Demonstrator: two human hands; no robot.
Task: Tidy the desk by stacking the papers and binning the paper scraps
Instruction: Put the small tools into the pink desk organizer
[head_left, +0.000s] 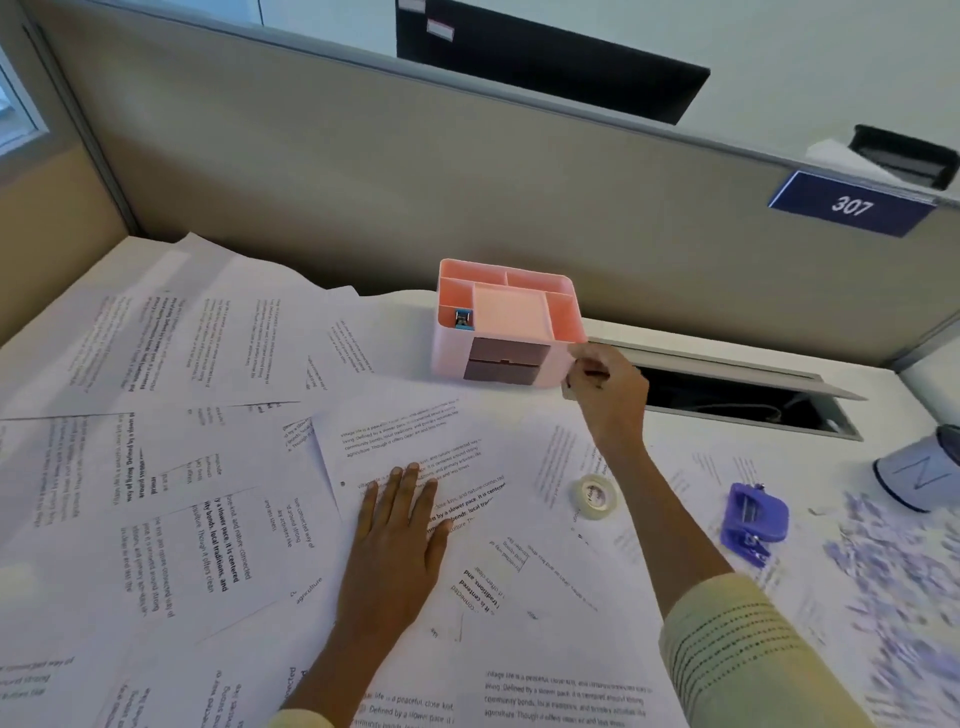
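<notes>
With the left hand (397, 525) lying flat and open on the papers (218, 467) strewn across the desk, the right hand (605, 387) is curling its grip onto the pink organizer (506, 325), risking dragging the sheets beneath and scattering the purple scraps (893, 571) lying at the right.

Organizer (506, 322) behind scattered papers (208, 467); tape roll (594, 496) on them, hole punch (754, 521) farther right.

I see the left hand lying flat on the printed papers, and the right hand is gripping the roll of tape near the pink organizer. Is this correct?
Not quite. The left hand does lie flat on the printed papers, but the right hand is at the corner of the pink organizer, not on the roll of tape. The head view shows the tape lying apart on the papers, beside the right forearm.
</notes>
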